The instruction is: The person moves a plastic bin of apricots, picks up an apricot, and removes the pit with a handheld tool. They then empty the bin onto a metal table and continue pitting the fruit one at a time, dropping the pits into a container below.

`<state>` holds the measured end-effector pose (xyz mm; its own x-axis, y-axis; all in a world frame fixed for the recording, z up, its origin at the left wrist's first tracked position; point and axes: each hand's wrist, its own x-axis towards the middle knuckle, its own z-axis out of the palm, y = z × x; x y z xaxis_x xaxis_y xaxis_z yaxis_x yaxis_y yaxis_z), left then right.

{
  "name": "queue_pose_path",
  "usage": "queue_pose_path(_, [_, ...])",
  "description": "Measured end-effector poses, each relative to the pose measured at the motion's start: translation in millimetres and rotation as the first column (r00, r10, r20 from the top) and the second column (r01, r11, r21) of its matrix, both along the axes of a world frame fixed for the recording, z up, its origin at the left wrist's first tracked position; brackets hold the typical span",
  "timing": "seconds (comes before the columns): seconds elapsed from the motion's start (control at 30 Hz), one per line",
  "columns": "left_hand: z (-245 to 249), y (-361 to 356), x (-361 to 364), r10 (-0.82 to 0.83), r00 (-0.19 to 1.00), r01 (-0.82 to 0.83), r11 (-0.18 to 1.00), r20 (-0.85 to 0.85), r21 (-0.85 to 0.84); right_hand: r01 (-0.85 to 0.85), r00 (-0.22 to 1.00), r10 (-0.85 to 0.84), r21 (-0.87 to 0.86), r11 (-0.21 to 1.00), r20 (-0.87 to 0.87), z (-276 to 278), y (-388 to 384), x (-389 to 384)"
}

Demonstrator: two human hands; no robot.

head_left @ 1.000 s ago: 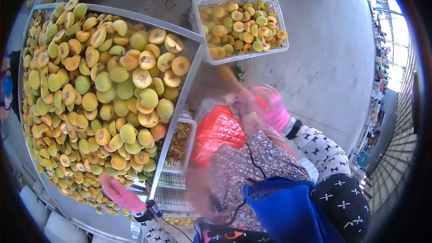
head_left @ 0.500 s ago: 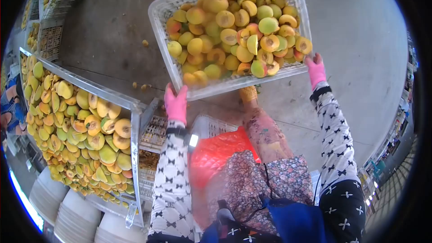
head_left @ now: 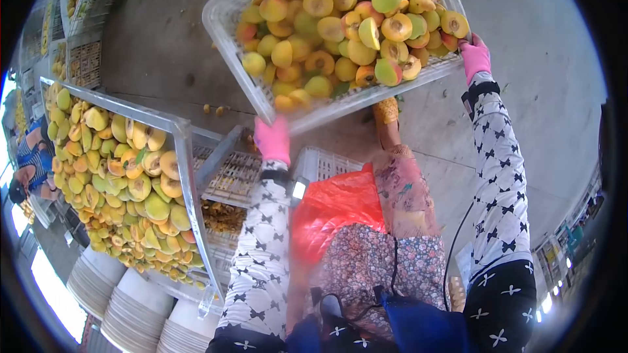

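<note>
A white plastic crate [head_left: 234,59] full of halved yellow-green and orange peaches [head_left: 347,26] is held up in front of me. My left hand [head_left: 273,138], in a pink glove, grips its near left corner. At the near right corner my right hand [head_left: 475,57], also pink-gloved, is closed on the rim. The fingers of both hands are partly hidden by the crate. A red plastic bag [head_left: 340,204] lies below, beside my lap.
A metal-edged table [head_left: 186,176] heaped with peach halves stands at the left. Stacked white tubs [head_left: 137,301] are below it. Crates [head_left: 229,173] sit beside the table, more crates [head_left: 85,59] at upper left. A person [head_left: 29,163] is at far left.
The crate has moved away from me, its top edge now partly out of view. Both hands have moved with it, still holding it. The view has shifted slightly.
</note>
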<state>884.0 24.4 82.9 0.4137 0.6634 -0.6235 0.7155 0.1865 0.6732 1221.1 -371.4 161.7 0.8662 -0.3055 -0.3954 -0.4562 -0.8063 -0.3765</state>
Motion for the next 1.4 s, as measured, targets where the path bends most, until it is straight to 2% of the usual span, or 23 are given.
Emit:
queue_pose_path(0.03, [55,-15,22,0.154,0.974,-0.183,0.966,-0.165,-0.182,0.014,1.0,-0.013,0.045,0.999,-0.025,-4,-3,0])
queue_pose_path(0.07, [74,-22,23,0.129,0.948,-0.191,0.961,-0.292,-0.199,0.026,0.998,-0.021,0.088,0.996,-0.054,-7,-6,3])
queue_pose_path(0.1, [67,-28,5,0.103,0.937,-0.166,0.972,-0.335,-0.167,0.05,0.986,-0.04,0.057,0.997,-0.164,0,1,6])
queue_pose_path(0.13, [53,-32,-13,0.089,0.922,-0.153,0.978,-0.376,-0.142,-0.077,0.981,0.063,-0.066,0.995,-0.184,7,6,14])
queue_pose_path(0.2, [40,-17,-32,-0.018,0.974,0.014,1.0,-0.224,-0.02,-0.329,0.933,0.263,-0.287,0.9,-0.246,9,6,16])
queue_pose_path(0.23, [66,-5,7,-0.001,0.994,-0.002,0.999,-0.106,-0.032,-0.252,0.954,0.253,0.032,0.967,-0.162,7,1,20])
queue_pose_path(0.27, [73,-3,30,-0.065,0.993,0.08,0.984,-0.097,0.159,-0.169,0.971,0.218,0.354,0.92,-0.103,6,-4,22])
queue_pose_path(0.3, [67,-5,42,0.014,0.975,0.035,0.976,-0.222,0.215,-0.072,0.984,0.161,0.642,0.763,-0.081,4,-9,18])
queue_pose_path(0.33, [57,-5,49,0.097,0.938,0.0,0.961,-0.334,0.277,-0.088,0.972,0.202,0.614,0.784,-0.118,2,-12,15])
queue_pose_path(0.4, [46,-3,47,0.084,0.937,0.043,0.935,-0.338,0.351,-0.14,0.941,0.285,0.56,0.817,-0.181,-3,-10,19])
queue_pose_path(0.43, [48,-4,43,0.066,0.931,0.078,0.925,-0.36,0.372,-0.207,0.938,0.309,0.461,0.863,-0.157,-3,-5,19])
queue_pose_path(0.53, [53,-6,45,0.049,0.93,0.082,0.939,-0.364,0.335,-0.19,0.947,0.267,0.355,0.915,-0.181,-2,-12,16])
queue_pose_path(0.57, [51,-5,42,0.034,0.936,0.09,0.938,-0.35,0.334,-0.126,0.973,0.2,0.452,0.883,-0.118,-1,-10,11])
queue_pose_path(0.6, [43,2,29,0.02,0.943,0.11,0.924,-0.333,0.367,-0.16,0.975,0.205,0.373,0.914,-0.082,-3,-5,-16])
queue_pose_path(0.67, [48,-1,36,0.023,0.93,0.121,0.924,-0.368,0.363,-0.247,0.96,0.263,0.151,0.957,-0.099,15,8,-9])
queue_pose_path(0.87, [35,2,20,-0.009,0.937,0.169,0.888,-0.35,0.429,-0.246,0.961,0.262,0.155,0.957,-0.088,5,3,-21])
queue_pose_path(0.97, [39,2,22,0.009,0.922,0.155,0.908,-0.387,0.39,-0.337,0.934,0.346,0.11,0.935,-0.086,2,-3,-19])
queue_pose_path(1.07, [31,4,19,0.003,0.941,0.16,0.878,-0.339,0.452,-0.411,0.91,0.412,0.029,0.911,-0.055,-2,-3,-20])
queue_pose_path(1.1, [30,3,21,0.017,0.952,0.14,0.864,-0.305,0.484,-0.431,0.902,0.431,0.066,0.9,0.018,-4,0,-17])
queue_pose_path(1.2, [27,10,18,0.131,0.97,-0.083,0.971,-0.206,0.226,-0.375,0.922,0.384,0.148,0.915,-0.041,2,3,-9])
queue_pose_path(1.23, [23,9,20,0.192,0.981,-0.196,0.962,0.037,0.189,-0.39,0.916,0.399,0.127,0.912,-0.053,-1,0,-6])
queue_pose_path(1.33, [26,11,9,0.358,0.933,-0.351,0.928,0.037,-0.121,-0.43,0.901,0.434,0.103,0.897,-0.022,-14,-11,-12])
queue_pose_path(1.4, [26,7,14,0.377,0.921,-0.372,0.926,0.097,-0.064,-0.436,0.897,0.443,0.194,0.879,0.008,-14,-4,-5])
